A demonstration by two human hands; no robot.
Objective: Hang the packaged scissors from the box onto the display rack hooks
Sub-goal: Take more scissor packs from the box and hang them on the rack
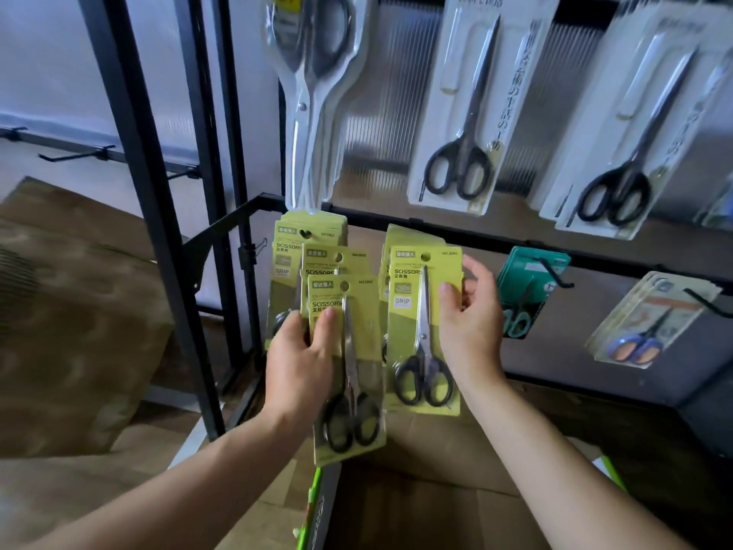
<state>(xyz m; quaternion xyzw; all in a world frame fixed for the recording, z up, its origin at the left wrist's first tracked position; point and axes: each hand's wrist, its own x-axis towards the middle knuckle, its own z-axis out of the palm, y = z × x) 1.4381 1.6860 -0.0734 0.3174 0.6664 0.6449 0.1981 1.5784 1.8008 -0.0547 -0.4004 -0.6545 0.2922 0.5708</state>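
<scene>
My left hand (299, 363) grips a small stack of yellow-green scissor packs (357, 394), black handles down, in front of the rack's lower rail (496, 242). My right hand (472, 331) pinches the right edge of another yellow-green pack (412, 335), the front one of a bunch at a hook on that rail. More of the same packs (293, 240) hang further left on the rail. The cardboard box (436, 506) lies open below my arms, with a green-edged inner carton (317, 506) showing.
Larger packaged scissors (456, 113) hang on the upper row. A teal pack (523, 291) and a blue-handled pack (642, 327) hang on hooks to the right. Black rack posts (158, 216) stand left. A brown carton (71, 319) sits at the left.
</scene>
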